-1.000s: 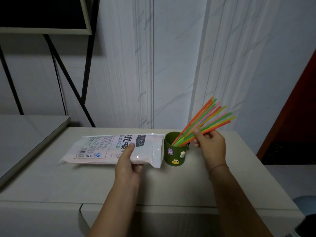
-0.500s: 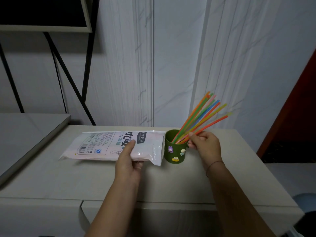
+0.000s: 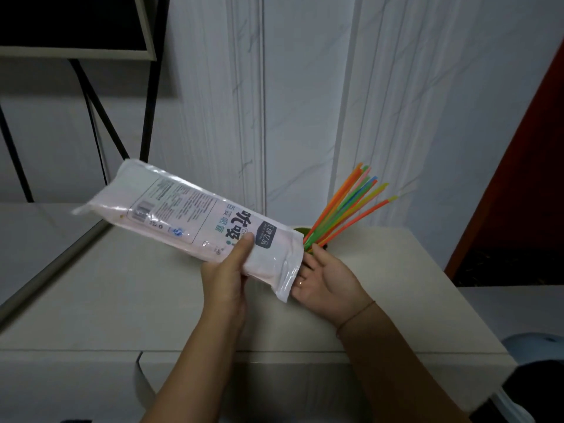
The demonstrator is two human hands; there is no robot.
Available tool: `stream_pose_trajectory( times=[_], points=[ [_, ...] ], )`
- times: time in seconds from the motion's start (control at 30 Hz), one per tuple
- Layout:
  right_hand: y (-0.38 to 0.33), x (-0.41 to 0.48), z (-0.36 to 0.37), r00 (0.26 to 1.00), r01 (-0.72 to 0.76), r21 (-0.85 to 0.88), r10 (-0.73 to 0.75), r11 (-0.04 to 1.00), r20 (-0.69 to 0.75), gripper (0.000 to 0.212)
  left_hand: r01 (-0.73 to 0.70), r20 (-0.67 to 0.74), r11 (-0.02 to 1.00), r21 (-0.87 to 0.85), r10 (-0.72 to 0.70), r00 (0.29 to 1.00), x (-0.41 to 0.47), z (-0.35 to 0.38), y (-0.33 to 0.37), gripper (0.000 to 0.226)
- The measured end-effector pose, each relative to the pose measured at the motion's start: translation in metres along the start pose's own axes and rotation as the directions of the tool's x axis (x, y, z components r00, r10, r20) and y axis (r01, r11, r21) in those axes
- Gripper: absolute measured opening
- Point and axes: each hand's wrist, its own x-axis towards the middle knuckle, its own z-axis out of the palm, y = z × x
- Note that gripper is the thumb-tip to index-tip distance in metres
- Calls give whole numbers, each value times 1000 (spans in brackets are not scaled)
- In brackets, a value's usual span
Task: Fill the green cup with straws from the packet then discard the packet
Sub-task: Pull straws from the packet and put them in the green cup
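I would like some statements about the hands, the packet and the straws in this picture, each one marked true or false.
1. The left hand grips the straw packet. True.
2. The packet lies flat on the table. False: it is held in the air, tilted, its right end lower.
3. The right hand holds a bunch of straws. False: it is open, palm up, by the packet's lower end.
4. Coloured straws stand in the green cup, leaning right. True.

Pale marbled wall panels (image 3: 305, 87), beige cabinet top (image 3: 122, 300), black metal frame (image 3: 151, 102), red-brown panel (image 3: 531, 178)
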Motion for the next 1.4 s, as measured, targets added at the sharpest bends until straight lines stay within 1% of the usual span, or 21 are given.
stream_pose_trajectory(
  times=[0.07, 0.13, 0.27, 0.37, 0.43, 0.5, 0.57, 0.6, 0.63, 0.7, 0.77, 0.87, 0.97, 1.0, 1.1, 1.13, 1.27, 1.33, 1.4],
  points=[
    [2, 0, 3, 1000, 0, 52, 0, 999, 12, 42, -59, 42, 994, 94, 55, 998, -3, 1, 0, 41],
    [3, 0, 4, 1000, -9, 111, 7, 994, 22, 41, -85, 68, 986, 142, 76, 995, -4, 2, 0, 44],
    [4, 3, 4, 1000, 9, 177, -13, 984, 21, 36, -63, 51, 990, 127, 57, 997, -5, 2, -1, 46],
    [5, 6, 3, 998, 53, 168, -50, 984, -26, 29, -26, 19, 996, 87, 24, 1000, -2, 0, -2, 47],
    [6, 8, 3, 994, 93, 117, -86, 989, -64, 28, 26, -14, 999, 32, -25, 1000, 0, -2, -3, 46],
    [6, 10, 3, 987, 138, 40, -134, 990, -88, 25, 103, -53, 994, -46, -105, 993, 3, -4, -5, 45],
    [6, 10, 4, 971, 204, -93, -214, 975, -109, 22, 186, -76, 974, -131, -197, 978, 5, -8, -7, 39],
    [6, 11, 4, 953, 249, -202, -277, 947, -124, 24, 225, -80, 958, -179, -242, 967, 7, -9, -7, 34],
    [5, 10, 3, 926, 293, -327, -351, 899, -137, 26, 257, -78, 939, -228, -281, 957, 9, -11, -7, 30],
    [3, 9, 1, 854, 367, -537, -504, 759, -130, 28, 295, -68, 906, -303, -329, 942, 11, -12, -8, 25],
    [1, 7, 0, 797, 410, -639, -596, 651, -95, 23, 310, -53, 888, -340, -348, 936, 11, -12, -8, 24],
    [-2, 5, 0, 767, 434, -700, -640, 567, -43, 10, 328, -34, 871, -366, -364, 931, 12, -12, -7, 27],
    [-6, 4, -3, 753, 461, -726, -658, 511, 15, 6, 328, -51, 859, -394, -377, 925, 14, -15, -7, 29],
    [-8, 4, -4, 753, 470, -725, -657, 504, 31, 7, 328, -57, 858, -395, -379, 924, 14, -16, -7, 28],
    [-11, 1, -4, 763, 503, -703, -640, 503, 88, 21, 333, -62, 868, -368, -380, 923, 15, -18, -7, 28],
    [-11, 0, -4, 763, 512, -703, -637, 494, 107, 22, 331, -58, 872, -361, -376, 925, 15, -17, -8, 28],
    [-11, 0, -4, 767, 484, -761, -628, 433, 131, 10, 323, -52, 876, -358, -364, 930, 14, -16, -8, 30],
    [-13, -1, -6, 777, 481, -754, -615, 448, 130, 9, 316, -64, 869, -381, -365, 929, 15, -17, -8, 30],
    [-17, -3, -8, 772, 495, -732, -624, 468, 123, 8, 305, -83, 859, -410, -369, 926, 16, -19, -6, 32]
  ],
)
